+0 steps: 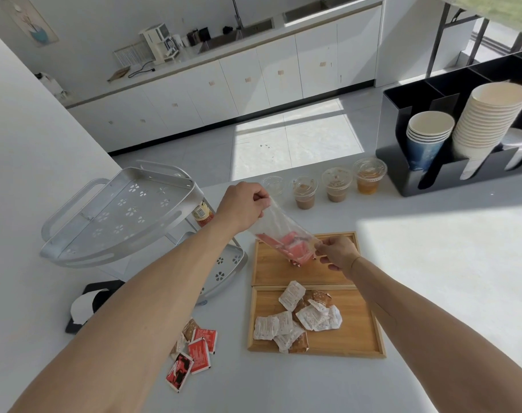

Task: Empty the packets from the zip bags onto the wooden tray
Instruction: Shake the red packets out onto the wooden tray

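Note:
A clear zip bag point(279, 226) hangs tilted over the far compartment of the wooden tray point(347, 263). My left hand point(243, 205) pinches its upper end. My right hand point(338, 253) holds its lower, open end just above the tray. Pink packets point(294, 248) crowd at that lower end, some poking out over the wood. The near compartment holds several white and brown packets point(298, 320). Red, white and brown packets point(194, 350) lie loose on the table left of the tray.
A two-tier metal rack point(116, 216) stands at the left, a small jar point(201, 214) behind it. Lidded plastic drink cups point(337, 184) line the far edge. A black organiser point(408, 174) with stacked paper cups is at the right. A black-and-white object point(88, 305) lies near left.

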